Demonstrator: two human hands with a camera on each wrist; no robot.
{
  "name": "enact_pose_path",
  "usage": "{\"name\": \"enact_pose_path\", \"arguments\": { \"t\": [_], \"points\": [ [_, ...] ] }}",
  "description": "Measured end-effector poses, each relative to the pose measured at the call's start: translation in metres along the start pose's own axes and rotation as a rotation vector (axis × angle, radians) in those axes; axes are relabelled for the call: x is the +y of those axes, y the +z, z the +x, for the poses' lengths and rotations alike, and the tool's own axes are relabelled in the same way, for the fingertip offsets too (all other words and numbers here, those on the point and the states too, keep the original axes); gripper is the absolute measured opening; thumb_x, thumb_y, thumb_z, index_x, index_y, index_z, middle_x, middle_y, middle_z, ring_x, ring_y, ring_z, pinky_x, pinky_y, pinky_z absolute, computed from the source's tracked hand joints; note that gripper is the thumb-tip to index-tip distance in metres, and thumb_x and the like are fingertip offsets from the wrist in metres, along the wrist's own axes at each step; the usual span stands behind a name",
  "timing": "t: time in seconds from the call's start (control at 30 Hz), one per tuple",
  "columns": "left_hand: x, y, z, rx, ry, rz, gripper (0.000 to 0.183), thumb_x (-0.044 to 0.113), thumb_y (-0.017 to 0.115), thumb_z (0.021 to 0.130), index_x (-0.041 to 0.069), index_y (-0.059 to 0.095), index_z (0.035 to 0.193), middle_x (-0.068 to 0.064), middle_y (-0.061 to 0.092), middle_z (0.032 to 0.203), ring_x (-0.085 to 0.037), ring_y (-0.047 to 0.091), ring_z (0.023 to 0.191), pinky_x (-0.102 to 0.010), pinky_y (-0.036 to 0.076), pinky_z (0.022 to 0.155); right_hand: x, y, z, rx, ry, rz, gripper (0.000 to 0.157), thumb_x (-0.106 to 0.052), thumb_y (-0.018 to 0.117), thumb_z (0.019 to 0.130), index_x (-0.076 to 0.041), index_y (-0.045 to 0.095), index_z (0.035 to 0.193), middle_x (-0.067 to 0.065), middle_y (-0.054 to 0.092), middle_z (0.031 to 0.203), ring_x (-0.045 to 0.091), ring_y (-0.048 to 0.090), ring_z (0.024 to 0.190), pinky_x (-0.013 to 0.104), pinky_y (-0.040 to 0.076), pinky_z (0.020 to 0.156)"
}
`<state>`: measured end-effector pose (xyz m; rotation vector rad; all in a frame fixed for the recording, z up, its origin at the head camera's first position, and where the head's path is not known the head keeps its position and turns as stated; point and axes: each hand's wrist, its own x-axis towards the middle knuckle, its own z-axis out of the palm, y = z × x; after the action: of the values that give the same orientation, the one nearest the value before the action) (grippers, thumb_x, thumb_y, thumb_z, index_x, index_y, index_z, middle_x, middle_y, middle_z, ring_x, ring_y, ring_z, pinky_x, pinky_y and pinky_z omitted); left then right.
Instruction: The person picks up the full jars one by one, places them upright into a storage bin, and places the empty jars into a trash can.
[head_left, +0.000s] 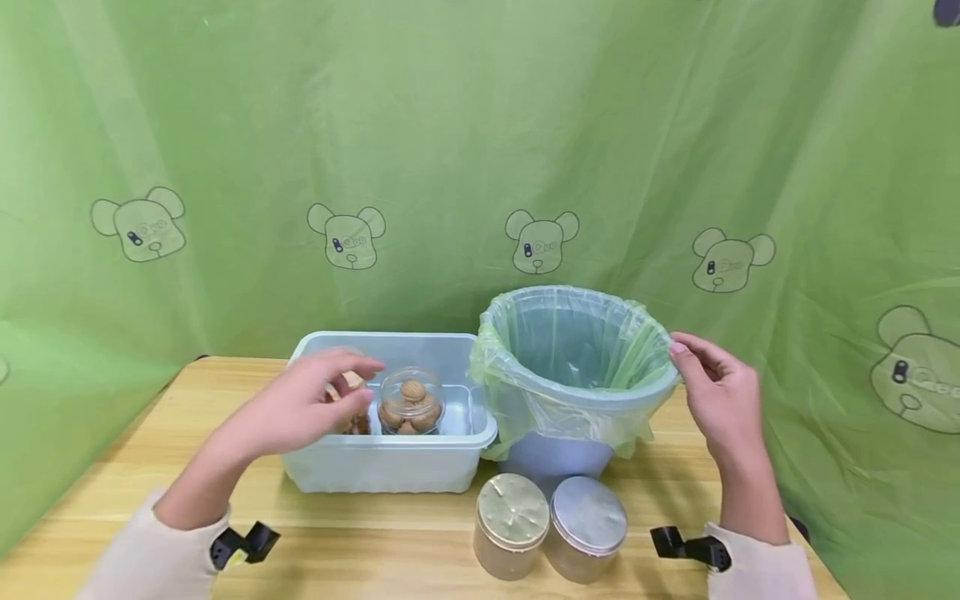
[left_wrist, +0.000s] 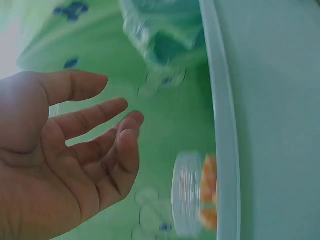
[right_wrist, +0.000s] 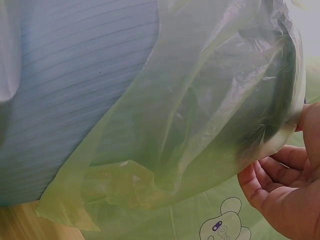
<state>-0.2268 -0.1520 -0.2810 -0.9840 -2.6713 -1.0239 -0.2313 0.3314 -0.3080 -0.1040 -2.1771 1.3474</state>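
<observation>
At the three-o'clock side of a round blue bin (head_left: 554, 457), the right hand (head_left: 723, 396) has its grip on the rim, thumb and fingers pinching the green plastic liner (head_left: 495, 371). The left hand (head_left: 300, 408) has a released grip, its fingers loosely bent over the nine-o'clock end of a pale blue tub (head_left: 386, 468).

From the right wrist, the bin's ribbed outer wall (right_wrist: 90, 65) shows, with the liner draping over it to a slack lower edge; the head view hides most of that. The left wrist shows the palm and spread fingers, and orange-brown pieces (left_wrist: 208, 195) in a clear container near the tub's rim.

The bin stands upright on the wooden counter (head_left: 360, 550), its mouth facing up and its sides narrowing toward the base. It sits at the tub's two o'clock, and the tub's long axis runs from nine to three.

Liner film covers the bin's inside and folds out over its rim. Within the tub, a clear jar (head_left: 411, 404) holds round brown nuts resembling walnuts; reddish-brown pieces (head_left: 361, 422) beside it are partly hidden by the left hand. Toward the bin's six o'clock stand a gold-topped jar (head_left: 512, 529) and a silver-topped jar (head_left: 587, 529); their contents cannot be told.
</observation>
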Motion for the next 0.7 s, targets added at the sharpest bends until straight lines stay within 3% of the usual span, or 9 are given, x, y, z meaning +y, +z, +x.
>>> {"name": "enact_pose_path", "arguments": {
  "t": [0.1,0.3,0.57,0.7],
  "points": [
    [0.012,0.013,0.008,-0.066,0.098,0.036,0.037,0.018,0.065,0.100,0.005,0.064,0.135,-0.008,0.067,0.124,-0.006,0.061,0.084,-0.026,0.054,0.070,-0.001,-0.001,0.000,0.005,-0.004,-0.002,0.048,-0.039,0.064,0.101,-0.007,0.066,0.136,-0.020,0.065,0.108,0.003,0.059,0.101,0.012,0.048,0.075],
    [0.031,0.041,0.020,-0.173,0.171,0.101,0.040,0.017,0.065,0.100,0.005,0.061,0.139,-0.005,0.063,0.127,-0.007,0.061,0.090,-0.027,0.055,0.079,-0.001,0.000,-0.002,0.013,-0.001,0.003,0.047,-0.038,0.065,0.101,-0.006,0.067,0.135,-0.020,0.066,0.107,0.002,0.059,0.099,0.012,0.048,0.074],
    [0.050,0.064,0.027,-0.209,0.259,0.198,0.041,0.018,0.063,0.100,0.008,0.060,0.140,-0.005,0.062,0.130,-0.017,0.059,0.114,-0.037,0.052,0.096,-0.001,0.000,-0.003,0.018,-0.008,0.000,0.047,-0.038,0.065,0.101,-0.006,0.067,0.135,-0.020,0.066,0.107,0.003,0.059,0.099,0.013,0.048,0.074],
    [0.056,0.074,0.026,-0.197,0.283,0.247,0.041,0.018,0.064,0.100,0.009,0.061,0.140,-0.005,0.062,0.130,-0.018,0.057,0.115,-0.038,0.052,0.096,0.000,0.001,-0.003,0.019,-0.013,0.003,0.047,-0.038,0.065,0.101,-0.005,0.067,0.135,-0.019,0.066,0.107,0.003,0.059,0.099,0.013,0.048,0.073]
  ]
}}
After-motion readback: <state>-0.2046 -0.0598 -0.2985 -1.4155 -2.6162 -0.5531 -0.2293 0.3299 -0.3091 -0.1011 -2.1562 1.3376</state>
